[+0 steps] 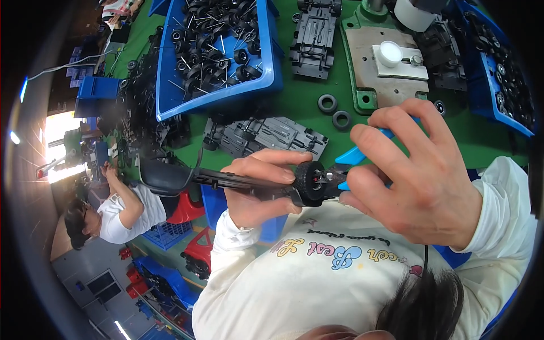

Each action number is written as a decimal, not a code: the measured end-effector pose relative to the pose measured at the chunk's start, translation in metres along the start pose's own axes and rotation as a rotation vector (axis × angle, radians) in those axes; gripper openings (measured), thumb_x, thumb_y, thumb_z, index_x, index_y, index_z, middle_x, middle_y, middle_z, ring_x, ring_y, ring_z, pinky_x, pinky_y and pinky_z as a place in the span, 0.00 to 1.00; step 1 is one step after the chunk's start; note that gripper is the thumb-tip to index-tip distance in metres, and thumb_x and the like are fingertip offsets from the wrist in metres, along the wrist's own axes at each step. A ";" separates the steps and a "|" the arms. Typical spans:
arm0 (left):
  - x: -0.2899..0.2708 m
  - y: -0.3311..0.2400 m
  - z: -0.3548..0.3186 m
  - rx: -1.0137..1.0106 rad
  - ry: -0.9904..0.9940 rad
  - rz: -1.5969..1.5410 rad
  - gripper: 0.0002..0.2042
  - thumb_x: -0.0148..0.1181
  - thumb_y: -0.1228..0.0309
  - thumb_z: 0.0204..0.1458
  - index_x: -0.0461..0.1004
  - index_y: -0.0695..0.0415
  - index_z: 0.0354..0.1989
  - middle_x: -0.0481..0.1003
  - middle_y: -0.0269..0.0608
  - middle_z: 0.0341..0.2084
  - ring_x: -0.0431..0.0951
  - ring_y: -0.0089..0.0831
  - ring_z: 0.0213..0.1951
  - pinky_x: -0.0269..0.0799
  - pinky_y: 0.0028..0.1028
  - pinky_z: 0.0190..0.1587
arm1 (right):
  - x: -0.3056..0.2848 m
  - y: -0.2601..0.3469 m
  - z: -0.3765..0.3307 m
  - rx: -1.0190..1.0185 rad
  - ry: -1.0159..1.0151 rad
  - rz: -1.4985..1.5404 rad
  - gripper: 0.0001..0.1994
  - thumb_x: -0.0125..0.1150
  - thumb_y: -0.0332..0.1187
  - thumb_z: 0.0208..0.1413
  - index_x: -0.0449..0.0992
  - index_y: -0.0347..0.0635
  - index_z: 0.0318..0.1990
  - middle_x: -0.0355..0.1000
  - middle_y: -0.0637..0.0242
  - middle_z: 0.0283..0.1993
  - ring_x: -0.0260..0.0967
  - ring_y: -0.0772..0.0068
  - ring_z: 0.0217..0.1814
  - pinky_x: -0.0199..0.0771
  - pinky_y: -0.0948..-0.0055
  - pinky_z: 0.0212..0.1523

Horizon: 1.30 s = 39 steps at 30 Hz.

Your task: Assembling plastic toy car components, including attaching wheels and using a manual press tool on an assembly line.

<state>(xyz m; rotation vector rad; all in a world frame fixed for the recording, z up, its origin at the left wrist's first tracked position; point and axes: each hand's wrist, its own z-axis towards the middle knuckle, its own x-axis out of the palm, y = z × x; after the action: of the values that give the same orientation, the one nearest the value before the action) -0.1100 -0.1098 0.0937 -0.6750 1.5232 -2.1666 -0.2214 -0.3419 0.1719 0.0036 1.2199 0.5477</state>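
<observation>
Green-topped bench, busy workshop: we look down on two bare hands meeting over a black toy-car chassis, held in the air between the bench edge and the wearer's white sweatshirt. Our left grip pinches the chassis, fingers above and thumb below, just behind a chunky black wheel. Our right grip is curled around the blue handles of a hand tool, likely pliers, which stand apart. Whether the tool's tip bites on anything, we cannot tell.

One line orders the scene: the chassis runs left to right, its wheeled end pointing at our right grip. The wheel sits between the two, nearer the left, whose fingertips appear to touch the tyre, while the tool comes to the hub side from the right.

Beyond the wheel, we find another chassis lying on the bench, two loose tyres near it, and a green-based press. Farther out stand a blue tray heaped with wheels and axles and, on the left, a co-worker in white.
</observation>
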 end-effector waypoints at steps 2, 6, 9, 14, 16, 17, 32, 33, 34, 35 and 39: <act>0.000 0.000 0.000 -0.008 -0.015 -0.013 0.23 0.78 0.82 0.30 0.75 0.63 0.38 0.76 0.65 0.46 0.80 0.45 0.47 0.78 0.38 0.50 | -0.002 0.000 0.000 -0.012 0.035 -0.015 0.18 0.73 0.38 0.26 0.70 0.40 0.22 0.69 0.56 0.43 0.68 0.53 0.43 0.68 0.50 0.44; 0.001 -0.002 0.002 -0.017 -0.015 0.028 0.23 0.78 0.82 0.30 0.75 0.63 0.38 0.76 0.65 0.46 0.81 0.45 0.46 0.78 0.38 0.49 | -0.004 0.001 0.000 0.008 0.028 -0.019 0.18 0.72 0.38 0.26 0.70 0.40 0.22 0.69 0.57 0.43 0.67 0.54 0.44 0.68 0.50 0.45; 0.001 -0.001 0.001 -0.002 -0.017 0.022 0.23 0.79 0.82 0.30 0.75 0.62 0.38 0.76 0.65 0.46 0.81 0.44 0.46 0.79 0.37 0.48 | -0.005 0.002 0.000 0.000 0.027 -0.033 0.17 0.72 0.38 0.27 0.70 0.40 0.22 0.69 0.57 0.42 0.67 0.54 0.44 0.68 0.51 0.45; 0.001 -0.001 0.002 0.014 -0.003 0.047 0.23 0.79 0.81 0.30 0.75 0.63 0.38 0.76 0.65 0.46 0.81 0.44 0.46 0.79 0.36 0.48 | -0.003 0.003 -0.001 -0.003 0.028 -0.045 0.17 0.72 0.39 0.28 0.70 0.40 0.22 0.69 0.57 0.41 0.67 0.54 0.43 0.68 0.51 0.44; 0.002 -0.001 0.002 0.013 -0.004 0.057 0.23 0.79 0.81 0.30 0.75 0.63 0.37 0.76 0.65 0.46 0.81 0.44 0.45 0.78 0.36 0.48 | -0.006 0.003 -0.001 -0.002 0.045 -0.051 0.17 0.71 0.38 0.28 0.70 0.40 0.22 0.69 0.57 0.41 0.67 0.54 0.43 0.68 0.51 0.44; 0.003 -0.001 0.003 0.012 -0.007 0.067 0.23 0.79 0.80 0.30 0.75 0.62 0.37 0.76 0.65 0.46 0.81 0.45 0.45 0.78 0.36 0.48 | -0.007 0.003 -0.001 -0.002 0.062 -0.056 0.17 0.71 0.38 0.28 0.70 0.40 0.21 0.69 0.57 0.40 0.67 0.54 0.43 0.68 0.51 0.44; 0.003 -0.002 0.004 0.019 -0.016 0.127 0.22 0.80 0.78 0.28 0.76 0.62 0.34 0.78 0.64 0.44 0.82 0.42 0.43 0.78 0.34 0.46 | -0.008 0.002 0.001 -0.001 0.057 -0.063 0.15 0.69 0.37 0.30 0.70 0.39 0.21 0.68 0.58 0.39 0.67 0.54 0.42 0.68 0.51 0.44; 0.003 -0.002 0.004 0.020 -0.016 0.128 0.22 0.80 0.78 0.28 0.76 0.62 0.34 0.78 0.64 0.44 0.82 0.42 0.43 0.78 0.34 0.46 | -0.008 0.002 0.001 -0.001 0.057 -0.063 0.15 0.69 0.37 0.30 0.70 0.39 0.21 0.68 0.58 0.39 0.67 0.54 0.42 0.68 0.51 0.44; 0.003 -0.002 0.004 0.024 -0.019 0.131 0.22 0.80 0.78 0.28 0.76 0.62 0.34 0.78 0.64 0.44 0.82 0.42 0.43 0.78 0.34 0.46 | -0.008 0.002 0.001 0.000 0.066 -0.063 0.15 0.69 0.37 0.30 0.70 0.39 0.21 0.68 0.58 0.38 0.67 0.54 0.42 0.68 0.51 0.44; 0.003 -0.002 0.005 0.029 -0.023 0.135 0.22 0.80 0.78 0.28 0.76 0.62 0.34 0.78 0.64 0.44 0.82 0.42 0.43 0.78 0.34 0.46 | -0.009 0.002 0.001 0.000 0.075 -0.064 0.15 0.69 0.37 0.30 0.70 0.39 0.21 0.68 0.58 0.38 0.67 0.54 0.43 0.68 0.51 0.44; 0.004 -0.002 0.004 0.025 -0.019 0.132 0.22 0.80 0.78 0.28 0.76 0.62 0.34 0.78 0.65 0.44 0.82 0.42 0.43 0.78 0.34 0.46 | -0.010 0.002 0.000 -0.002 0.073 -0.066 0.15 0.69 0.37 0.30 0.70 0.39 0.21 0.68 0.58 0.38 0.66 0.54 0.42 0.68 0.51 0.45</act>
<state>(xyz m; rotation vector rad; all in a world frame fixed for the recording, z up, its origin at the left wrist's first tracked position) -0.1109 -0.1148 0.0973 -0.5685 1.4849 -2.0721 -0.2239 -0.3441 0.1810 -0.0582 1.2860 0.4949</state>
